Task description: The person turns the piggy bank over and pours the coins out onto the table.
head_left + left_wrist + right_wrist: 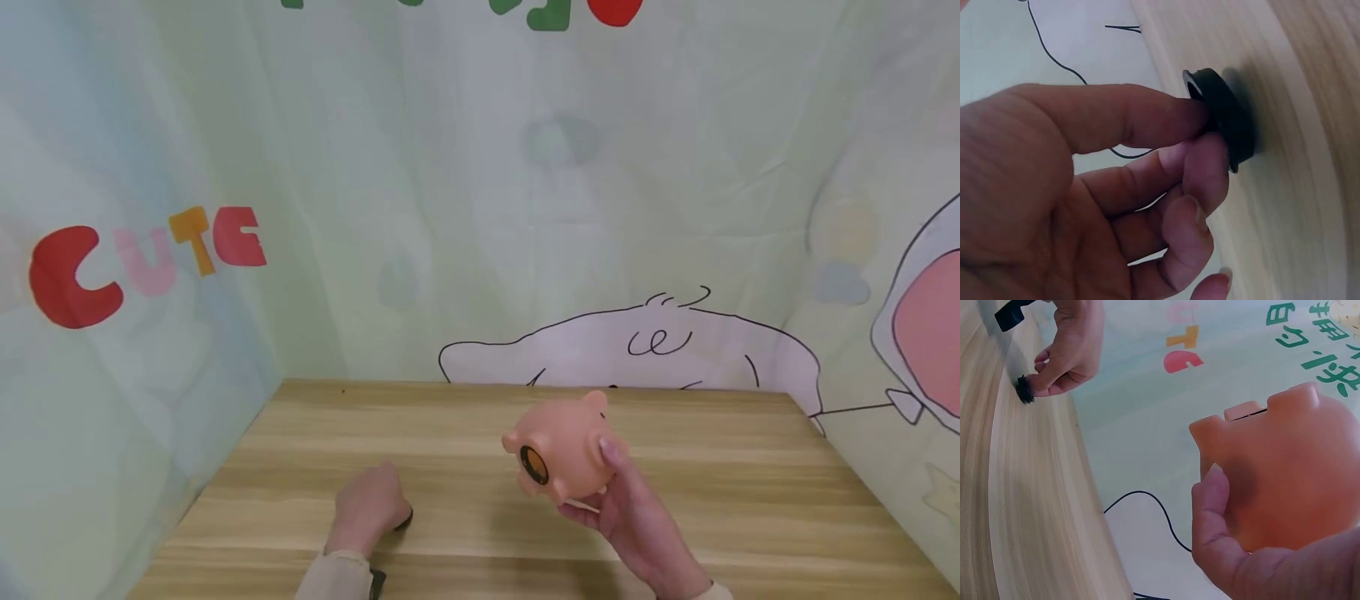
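A pink piggy bank (566,442) is held up over the table in my right hand (637,525), its thumb and fingers around one side. A round, dark-rimmed opening (534,464) in its underside faces left, with orange showing inside. In the right wrist view the piggy bank (1285,469) fills the right side, with the thumb (1213,494) against it. My left hand (371,504) pinches a black round plug (1225,119) between thumb and forefinger, close over the wood. The other fingers (1188,240) are curled in. From the head view, only the edge of the plug (405,521) shows under the hand.
The wood-grain table (450,425) runs back to a pale printed curtain (480,208). A white cartoon animal (585,350) is drawn on it behind the table. Coloured letters (150,262) mark the left side. A dark band (377,583) sits at my left wrist.
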`<control>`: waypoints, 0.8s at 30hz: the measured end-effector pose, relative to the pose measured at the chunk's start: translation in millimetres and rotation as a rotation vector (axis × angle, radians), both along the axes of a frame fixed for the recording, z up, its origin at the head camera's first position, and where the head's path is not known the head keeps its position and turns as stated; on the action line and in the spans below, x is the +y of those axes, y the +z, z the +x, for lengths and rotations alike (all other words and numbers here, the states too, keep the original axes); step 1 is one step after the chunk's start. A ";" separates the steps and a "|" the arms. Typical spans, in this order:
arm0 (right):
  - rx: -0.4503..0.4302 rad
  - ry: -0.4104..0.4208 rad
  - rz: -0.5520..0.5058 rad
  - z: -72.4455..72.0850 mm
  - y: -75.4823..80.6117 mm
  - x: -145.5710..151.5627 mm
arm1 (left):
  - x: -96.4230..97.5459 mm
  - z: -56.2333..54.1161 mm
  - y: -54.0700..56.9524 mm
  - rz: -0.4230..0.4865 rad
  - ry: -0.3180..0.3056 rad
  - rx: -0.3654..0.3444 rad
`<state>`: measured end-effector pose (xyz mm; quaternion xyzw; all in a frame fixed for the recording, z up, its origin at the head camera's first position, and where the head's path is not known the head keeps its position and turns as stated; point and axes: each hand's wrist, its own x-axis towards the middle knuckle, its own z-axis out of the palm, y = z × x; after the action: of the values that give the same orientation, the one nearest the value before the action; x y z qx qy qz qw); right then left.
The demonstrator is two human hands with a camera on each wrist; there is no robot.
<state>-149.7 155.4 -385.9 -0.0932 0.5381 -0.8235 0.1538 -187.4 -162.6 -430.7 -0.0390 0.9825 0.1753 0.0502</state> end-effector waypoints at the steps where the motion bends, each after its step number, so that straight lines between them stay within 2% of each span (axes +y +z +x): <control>1: 0.006 0.003 -0.004 -0.6 0.3 0.1 | -0.3 -0.8 0.8 -0.006 -0.002 0.001; 6: 0.019 0.025 -0.026 -1.7 1.2 2.8 | -0.6 -2.3 3.6 -0.029 -0.012 0.008; 11: 0.007 0.011 0.008 -1.3 1.1 6.4 | -0.4 -0.5 3.7 -0.023 -0.025 0.019; 15: 0.008 0.031 0.072 -2.2 0.3 9.1 | 4.4 0.2 6.9 0.004 -0.035 0.084; 16: 0.015 0.045 0.093 -2.7 0.1 9.6 | 7.6 -0.1 8.0 0.034 -0.048 0.113; 18: 0.020 0.076 0.128 -3.4 -0.4 10.5 | 15.9 -0.6 10.7 0.143 -0.093 0.158; 21: 0.020 0.119 0.175 -3.9 -1.3 10.5 | 34.4 0.4 14.8 0.400 -0.231 0.178; 24: 0.013 0.140 0.232 -3.9 -2.0 9.3 | 54.7 6.3 20.1 0.708 -0.372 0.087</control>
<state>-153.6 164.6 -387.9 -0.1173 0.6227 -0.7425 0.2173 -181.2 -107.8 -410.6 0.1668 0.8527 0.4925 0.0499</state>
